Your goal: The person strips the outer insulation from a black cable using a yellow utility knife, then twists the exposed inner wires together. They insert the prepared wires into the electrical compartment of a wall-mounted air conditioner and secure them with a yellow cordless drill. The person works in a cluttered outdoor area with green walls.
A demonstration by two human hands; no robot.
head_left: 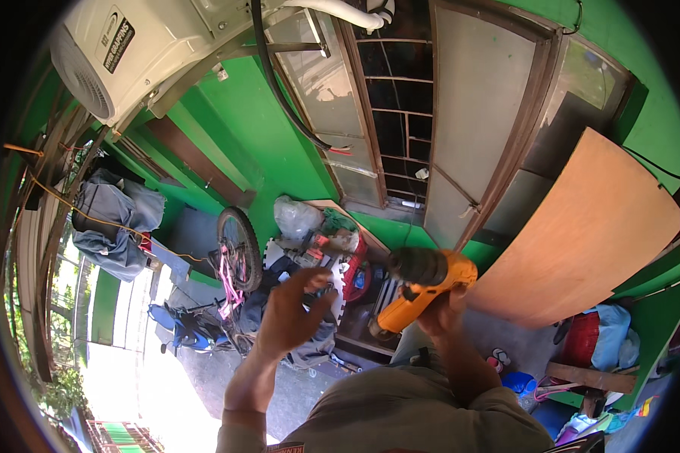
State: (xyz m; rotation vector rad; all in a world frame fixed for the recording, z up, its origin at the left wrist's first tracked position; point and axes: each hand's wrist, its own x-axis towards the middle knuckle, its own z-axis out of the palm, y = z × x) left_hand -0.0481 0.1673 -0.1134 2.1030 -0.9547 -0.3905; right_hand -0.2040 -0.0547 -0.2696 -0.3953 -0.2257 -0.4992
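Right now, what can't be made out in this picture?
Head view:
Gripped part of the orange power tool: covered by the right hand.
Any bit at its black end: too dark and blurred.
Top of the air conditioner: cut off by the upper edge.
Space behind the window bars: too dark.

A cordless drill [409, 308] shows bright orange, its nose end black. The wall [279, 162] glows vivid green, and the window frame [529, 109] is dark brown around milky grey panes. The air-conditioner unit [166, 57] is cream with a black label. Near the floor's wall-side edge, a bicycle [228, 285] is pink, its tyre black. The plywood sheet [589, 234] is plain orange-tan.
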